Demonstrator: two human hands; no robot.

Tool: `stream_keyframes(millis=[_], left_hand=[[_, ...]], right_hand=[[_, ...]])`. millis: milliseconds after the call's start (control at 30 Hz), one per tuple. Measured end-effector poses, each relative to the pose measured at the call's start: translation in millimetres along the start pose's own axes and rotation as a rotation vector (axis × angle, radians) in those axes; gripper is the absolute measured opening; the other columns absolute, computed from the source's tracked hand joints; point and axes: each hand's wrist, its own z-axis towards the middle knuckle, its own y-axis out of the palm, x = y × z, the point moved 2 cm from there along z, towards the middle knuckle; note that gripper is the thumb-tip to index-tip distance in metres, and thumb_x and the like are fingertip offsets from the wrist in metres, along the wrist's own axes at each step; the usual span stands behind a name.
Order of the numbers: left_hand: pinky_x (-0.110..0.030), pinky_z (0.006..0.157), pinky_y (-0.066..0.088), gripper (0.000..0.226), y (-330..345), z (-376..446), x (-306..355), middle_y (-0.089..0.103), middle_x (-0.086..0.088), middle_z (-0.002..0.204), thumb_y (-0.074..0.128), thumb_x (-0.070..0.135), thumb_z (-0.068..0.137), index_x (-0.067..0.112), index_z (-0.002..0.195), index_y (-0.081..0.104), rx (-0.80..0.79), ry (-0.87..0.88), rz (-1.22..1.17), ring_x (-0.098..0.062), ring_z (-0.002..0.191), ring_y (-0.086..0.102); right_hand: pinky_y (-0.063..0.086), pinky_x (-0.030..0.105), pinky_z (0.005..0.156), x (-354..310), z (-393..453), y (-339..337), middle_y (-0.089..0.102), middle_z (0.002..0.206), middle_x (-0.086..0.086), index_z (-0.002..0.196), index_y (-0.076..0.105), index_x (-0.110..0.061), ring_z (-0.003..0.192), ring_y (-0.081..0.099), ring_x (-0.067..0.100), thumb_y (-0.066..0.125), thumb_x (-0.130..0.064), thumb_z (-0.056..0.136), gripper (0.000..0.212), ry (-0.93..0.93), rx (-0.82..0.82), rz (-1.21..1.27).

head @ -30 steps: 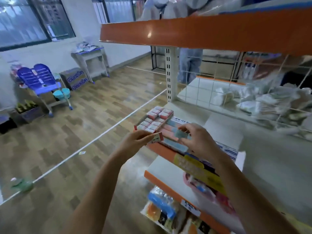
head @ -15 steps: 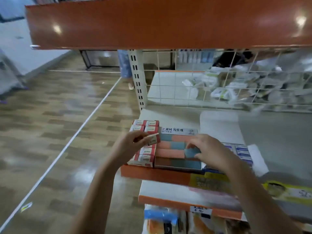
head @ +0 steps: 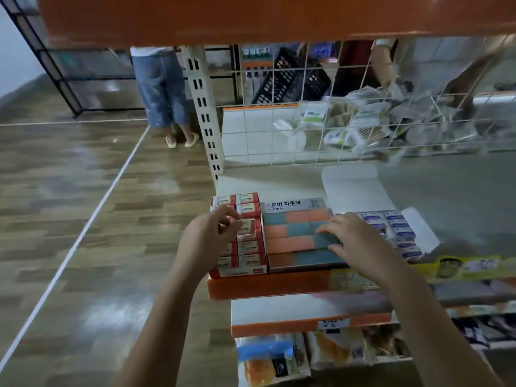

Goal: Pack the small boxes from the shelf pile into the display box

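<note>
A red-and-white display box (head: 237,271) stands at the shelf's left front corner, filled with rows of small red-and-white boxes. My left hand (head: 208,238) hovers over its left side and pinches the end of one small box (head: 249,227) lying in the third row. Right beside it is a display box (head: 296,203) with a Korean label, holding orange and teal blocks. My right hand (head: 360,241) rests on its right edge, thumb and fingers gripping a teal block (head: 325,240).
Blue-and-white small boxes (head: 399,230) lie right of my right hand, beside a white open flap (head: 354,188). An orange upper shelf (head: 251,18) hangs overhead. A wire grid (head: 265,129) backs the shelf. Someone stands on the floor behind (head: 162,88). Snack packets (head: 273,356) fill the shelf below.
The view swung down and right toward the shelf. My left hand carried the small box from in front of the display down into its row. My right hand stayed on the teal block.
</note>
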Motion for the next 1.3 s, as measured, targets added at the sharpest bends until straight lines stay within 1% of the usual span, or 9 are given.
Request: stream_keyframes(millis=[133, 300, 433, 600, 733, 833, 1067, 1200, 1300], left_hand=[[-0.020, 0.057, 0.043, 0.006, 3, 9, 8, 0.061, 0.016, 0.082, 0.060, 0.036, 0.088, 0.031, 0.091, 0.061, 0.062, 0.031, 0.046, -0.002, 0.072, 0.056], [-0.019, 0.069, 0.026, 0.020, 13, 15, 7, 0.061, 0.005, 0.100, 0.060, 0.037, 0.088, 0.021, 0.096, 0.068, 0.119, 0.064, 0.176, -0.008, 0.092, 0.041], [-0.022, 0.075, 0.032, 0.024, 14, 17, 3, 0.060, 0.001, 0.106, 0.059, 0.039, 0.088, 0.019, 0.099, 0.067, 0.092, 0.084, 0.242, -0.015, 0.101, 0.045], [-0.027, 0.079, 0.039, 0.025, 12, 20, 3, 0.060, 0.001, 0.107, 0.058, 0.041, 0.089, 0.020, 0.100, 0.067, 0.075, 0.121, 0.321, -0.017, 0.103, 0.047], [-0.025, 0.076, 0.036, 0.024, 11, 20, 2, 0.060, 0.005, 0.107, 0.056, 0.043, 0.088, 0.026, 0.103, 0.063, 0.079, 0.136, 0.287, -0.014, 0.103, 0.046], [-0.023, 0.074, 0.034, 0.028, 12, 19, 0, 0.057, 0.010, 0.108, 0.056, 0.050, 0.085, 0.030, 0.104, 0.061, -0.003, 0.193, 0.278, -0.008, 0.100, 0.043], [-0.027, 0.087, 0.036, 0.035, 8, 27, 4, 0.054, 0.010, 0.120, 0.060, 0.050, 0.083, 0.033, 0.114, 0.058, -0.079, 0.262, 0.379, -0.012, 0.113, 0.042], [-0.028, 0.090, 0.040, 0.035, 12, 41, 34, 0.054, 0.009, 0.121, 0.054, 0.050, 0.084, 0.033, 0.115, 0.057, -0.153, 0.353, 0.309, -0.012, 0.111, 0.046], [-0.031, 0.092, 0.041, 0.034, 30, 61, 82, 0.057, 0.005, 0.119, 0.054, 0.046, 0.088, 0.028, 0.116, 0.058, -0.167, 0.437, 0.303, -0.016, 0.110, 0.050]], right_hand=[[0.032, 0.026, 0.099, -5, 1, -1, 0.053, 0.120, -0.009, 0.122, 0.057, -0.028, 0.115, 0.041, 0.009, 0.060, -0.018, 0.088, 0.035, 0.000, 0.041, 0.032], [0.030, 0.023, 0.100, -15, 5, 0, 0.053, 0.125, -0.009, 0.123, 0.057, -0.025, 0.120, 0.039, 0.009, 0.059, -0.021, 0.090, 0.033, -0.035, 0.081, 0.041], [0.029, 0.022, 0.100, -20, 8, 1, 0.053, 0.124, -0.009, 0.122, 0.057, -0.024, 0.120, 0.038, 0.008, 0.057, -0.020, 0.091, 0.032, -0.062, 0.106, 0.053], [0.029, 0.021, 0.098, -29, 17, 0, 0.053, 0.122, -0.009, 0.123, 0.056, -0.026, 0.117, 0.039, 0.008, 0.058, -0.022, 0.090, 0.033, -0.089, 0.108, 0.068], [0.026, 0.017, 0.097, -29, 27, -3, 0.054, 0.121, -0.008, 0.123, 0.056, -0.025, 0.115, 0.039, 0.007, 0.057, -0.023, 0.091, 0.032, -0.107, 0.105, 0.063], [0.025, 0.014, 0.095, -28, 33, -4, 0.056, 0.119, -0.008, 0.120, 0.059, -0.023, 0.114, 0.041, 0.007, 0.057, -0.022, 0.091, 0.029, -0.115, 0.116, 0.074], [0.026, 0.013, 0.092, -24, 46, -3, 0.057, 0.118, -0.006, 0.120, 0.059, -0.023, 0.112, 0.043, 0.007, 0.055, -0.022, 0.092, 0.029, -0.126, 0.101, 0.096], [0.030, 0.021, 0.097, -6, 44, -17, 0.057, 0.120, -0.004, 0.121, 0.059, -0.019, 0.115, 0.043, 0.011, 0.055, -0.019, 0.092, 0.029, -0.086, 0.135, 0.133], [0.034, 0.025, 0.096, 25, 32, -31, 0.053, 0.124, -0.003, 0.123, 0.056, -0.021, 0.119, 0.041, 0.013, 0.055, -0.018, 0.091, 0.031, 0.023, 0.174, 0.138]])
